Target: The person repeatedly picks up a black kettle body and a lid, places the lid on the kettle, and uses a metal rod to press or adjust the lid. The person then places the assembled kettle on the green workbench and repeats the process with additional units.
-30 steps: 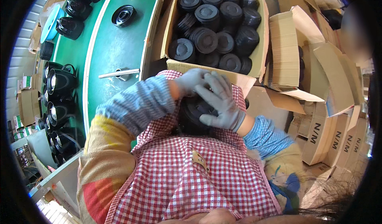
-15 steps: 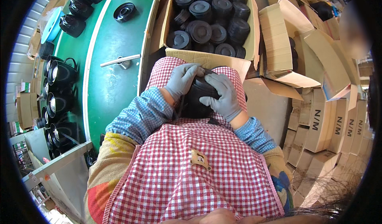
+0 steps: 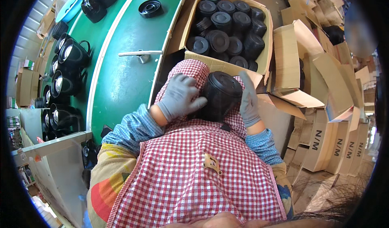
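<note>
A black pot-like vessel rests between my knees, its round black lid on top, tilted slightly. To the left of it is my left hand in a grey glove, raised over my checked apron with the fingers loosely bent and the thumb pointing at the vessel. My right hand, also gloved, stands along the vessel's right side with its fingers stretched upward. Whether either hand touches the vessel I cannot tell. The vessel's underside is hidden.
An open carton of stacked black lids lies just ahead. On the green bench at left are a metal bar, a black round part and several black kettles. Opened cartons stand at right, above stacked boxes.
My hands have come apart from the top of the vessel, the left moving left and the right moving right. The lid now shows. The whole view has shifted slightly.
</note>
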`<state>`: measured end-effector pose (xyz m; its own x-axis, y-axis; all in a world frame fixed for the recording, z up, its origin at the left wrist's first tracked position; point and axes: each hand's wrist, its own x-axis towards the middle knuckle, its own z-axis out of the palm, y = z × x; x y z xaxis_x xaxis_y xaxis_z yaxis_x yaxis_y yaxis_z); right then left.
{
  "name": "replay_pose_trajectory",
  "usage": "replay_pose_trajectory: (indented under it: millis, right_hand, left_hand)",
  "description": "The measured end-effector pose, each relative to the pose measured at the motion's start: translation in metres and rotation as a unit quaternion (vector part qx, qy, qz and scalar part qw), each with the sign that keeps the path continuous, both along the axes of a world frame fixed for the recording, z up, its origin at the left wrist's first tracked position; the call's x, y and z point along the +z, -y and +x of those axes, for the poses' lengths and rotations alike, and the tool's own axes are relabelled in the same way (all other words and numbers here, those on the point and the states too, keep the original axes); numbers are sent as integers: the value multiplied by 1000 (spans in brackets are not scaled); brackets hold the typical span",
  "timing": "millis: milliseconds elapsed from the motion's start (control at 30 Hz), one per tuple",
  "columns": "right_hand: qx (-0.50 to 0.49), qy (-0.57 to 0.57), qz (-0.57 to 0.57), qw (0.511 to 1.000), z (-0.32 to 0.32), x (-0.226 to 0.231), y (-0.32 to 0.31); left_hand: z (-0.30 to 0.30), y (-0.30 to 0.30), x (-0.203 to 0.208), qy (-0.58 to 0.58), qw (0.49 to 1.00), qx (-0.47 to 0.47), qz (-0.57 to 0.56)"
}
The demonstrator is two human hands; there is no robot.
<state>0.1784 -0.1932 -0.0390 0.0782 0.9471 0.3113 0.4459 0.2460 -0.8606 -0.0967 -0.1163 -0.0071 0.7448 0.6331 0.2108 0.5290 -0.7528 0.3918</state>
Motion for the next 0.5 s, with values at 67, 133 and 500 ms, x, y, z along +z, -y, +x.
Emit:
replay_pose_trajectory:
  millis: [67,133,500]
  right_hand:
    - [23,0,2,1000,-6,-11,-3]
    - [37,-5,2,999,-9,-5,-5]
    - [-91,-11,167,982,-25,5,-31]
  left_hand:
    - [7,19,-17,-8,999,-15,50]
    - [5,19,-19,17,999,-22,39]
    - [68,-39,-27,424,752,99,-495]
